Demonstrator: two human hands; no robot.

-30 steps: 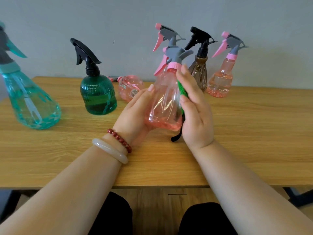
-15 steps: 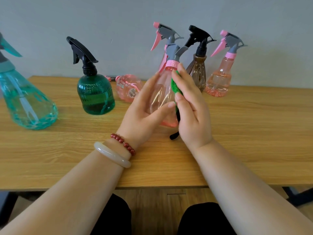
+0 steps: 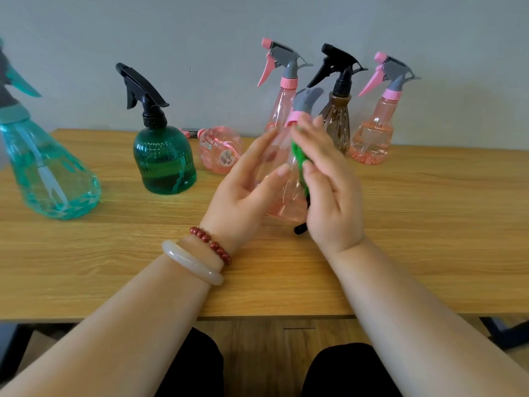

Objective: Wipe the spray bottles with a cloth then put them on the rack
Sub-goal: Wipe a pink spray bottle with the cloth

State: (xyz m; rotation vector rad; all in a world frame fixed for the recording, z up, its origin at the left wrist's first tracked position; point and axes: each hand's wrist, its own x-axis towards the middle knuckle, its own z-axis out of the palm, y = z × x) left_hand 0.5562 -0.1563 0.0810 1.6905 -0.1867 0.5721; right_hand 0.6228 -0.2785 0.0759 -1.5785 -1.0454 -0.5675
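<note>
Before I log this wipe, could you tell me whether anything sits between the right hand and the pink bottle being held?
Yes: a green cloth lies between the right hand and the pink bottle. The left hand touches the bottle directly.

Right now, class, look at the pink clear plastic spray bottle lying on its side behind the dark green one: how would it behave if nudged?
The pink clear plastic spray bottle lying on its side would probably roll, since its rounded body rests on the wooden table. It looks empty, so likely light. Thin plastic: probably flexes rather than cracks.
</note>
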